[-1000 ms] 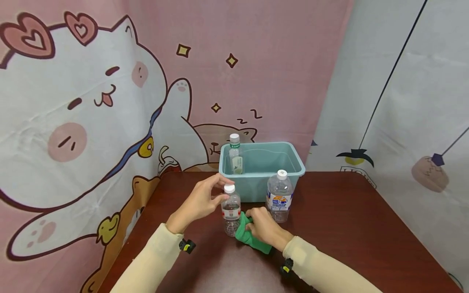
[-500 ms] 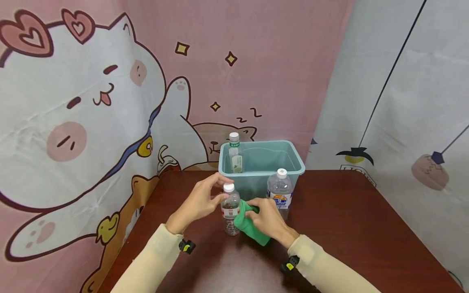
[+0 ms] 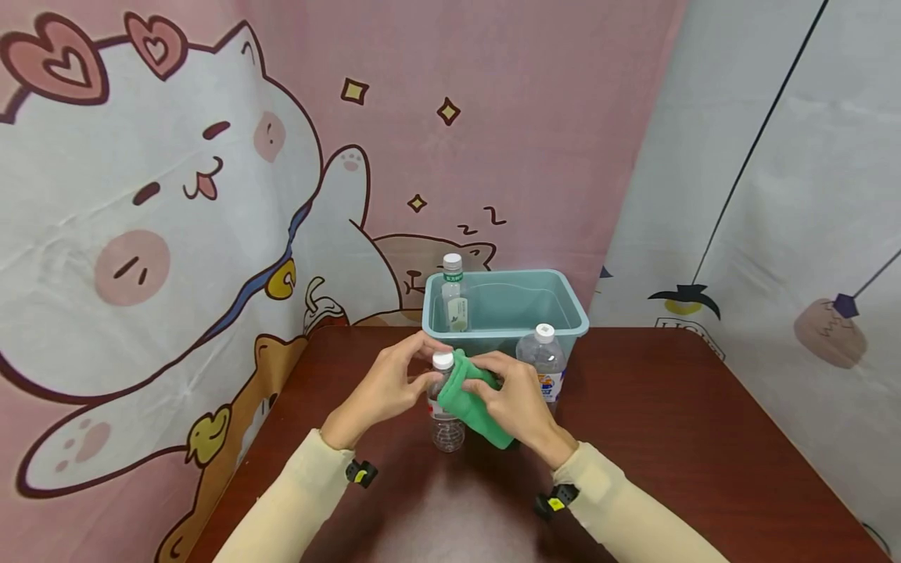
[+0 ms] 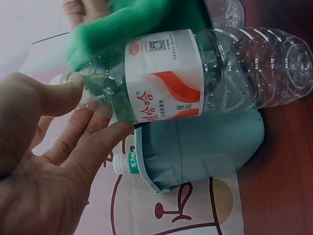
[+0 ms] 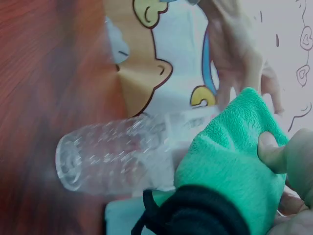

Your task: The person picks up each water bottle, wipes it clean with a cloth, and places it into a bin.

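In the head view, the left hand (image 3: 387,383) held the bottle (image 3: 446,432) by its top, fingers and thumb pinching it around the neck and white cap. The bottle stood upright on the counter (image 3: 655,469), in front of the tub (image 3: 507,336). The right hand (image 3: 519,400) pinched the cloth (image 3: 473,405) between thumb and fingers, against the bottle's upper right side. A large bottle (image 3: 540,358) stood before the tub's right end, partly behind the right hand; a slim bottle (image 3: 454,301) stood inside the tub's left end.

The left wrist view showed the bottle's red and white label, the left thumb at one side of the top and fingers at the other. The cloth lay over the bottle's shoulder, blurred.

In the right wrist view, the right thumb pressed on the cloth, which hid the bottle's top; its clear, ribbed base stayed uncovered.
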`<control>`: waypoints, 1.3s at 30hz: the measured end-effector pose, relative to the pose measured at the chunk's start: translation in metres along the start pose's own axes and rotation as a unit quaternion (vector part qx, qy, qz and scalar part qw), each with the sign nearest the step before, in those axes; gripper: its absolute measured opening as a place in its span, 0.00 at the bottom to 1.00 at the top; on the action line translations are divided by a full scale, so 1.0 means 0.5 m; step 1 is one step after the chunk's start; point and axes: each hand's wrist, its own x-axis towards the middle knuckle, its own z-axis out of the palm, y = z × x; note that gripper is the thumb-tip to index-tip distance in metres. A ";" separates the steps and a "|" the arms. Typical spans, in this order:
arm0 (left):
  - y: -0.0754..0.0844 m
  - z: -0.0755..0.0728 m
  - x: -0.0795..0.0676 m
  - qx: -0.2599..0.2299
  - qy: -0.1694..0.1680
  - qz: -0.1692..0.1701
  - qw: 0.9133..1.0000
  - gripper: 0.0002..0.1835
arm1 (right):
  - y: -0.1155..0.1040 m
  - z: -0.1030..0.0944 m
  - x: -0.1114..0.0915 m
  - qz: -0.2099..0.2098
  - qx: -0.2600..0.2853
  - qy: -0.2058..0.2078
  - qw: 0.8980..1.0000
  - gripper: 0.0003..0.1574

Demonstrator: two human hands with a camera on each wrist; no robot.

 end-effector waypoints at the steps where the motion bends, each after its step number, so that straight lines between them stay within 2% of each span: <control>1: 0.001 0.001 0.000 0.000 -0.001 0.000 1.000 0.25 | -0.003 0.000 0.002 -0.002 0.004 -0.001 1.000 0.19; 9: 0.001 0.003 -0.001 0.010 -0.004 -0.006 1.000 0.25 | -0.007 0.010 -0.002 -0.002 -0.002 -0.023 1.000 0.33; 14: 0.000 0.003 -0.003 0.006 -0.002 -0.008 1.000 0.25 | 0.002 0.015 -0.009 0.005 0.005 -0.062 0.998 0.44; 20: 0.000 0.002 -0.004 0.005 -0.004 -0.010 1.000 0.26 | 0.014 0.021 -0.010 0.002 0.024 -0.105 0.994 0.50; 25: 0.000 0.002 -0.003 0.009 -0.003 -0.012 1.000 0.26 | 0.017 0.014 -0.008 -0.028 -0.001 -0.109 0.994 0.52; 31: 0.001 0.002 0.000 0.008 -0.002 -0.014 1.000 0.26 | 0.029 0.009 -0.019 -0.055 -0.029 -0.086 0.994 0.53; 39: 0.000 0.002 0.003 0.012 0.002 -0.012 1.000 0.26 | 0.059 0.024 -0.036 -0.053 -0.053 -0.100 0.992 0.38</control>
